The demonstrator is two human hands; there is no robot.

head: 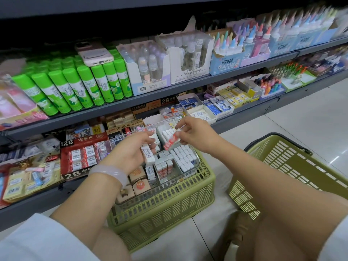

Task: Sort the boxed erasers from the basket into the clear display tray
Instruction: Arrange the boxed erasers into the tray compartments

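Note:
A clear display tray point(195, 167) rests on top of a green slatted basket point(169, 202) in front of the shelves. Its compartments hold rows of white boxed erasers point(183, 156), red-and-white ones and some round tan items. My left hand point(131, 153) hovers over the tray's left side and grips a white boxed eraser point(148, 154) with a barcode label. My right hand point(194, 135) is above the tray's far part and pinches a red-and-white boxed eraser point(172, 141), tilted, between thumb and fingers.
A second green basket point(293, 166) with a black handle stands on the tiled floor to the right. Shelves behind carry eraser packs point(82, 155), green glue sticks point(75, 87), bottles, and a pink phone point(94, 53). My knees fill the bottom of the view.

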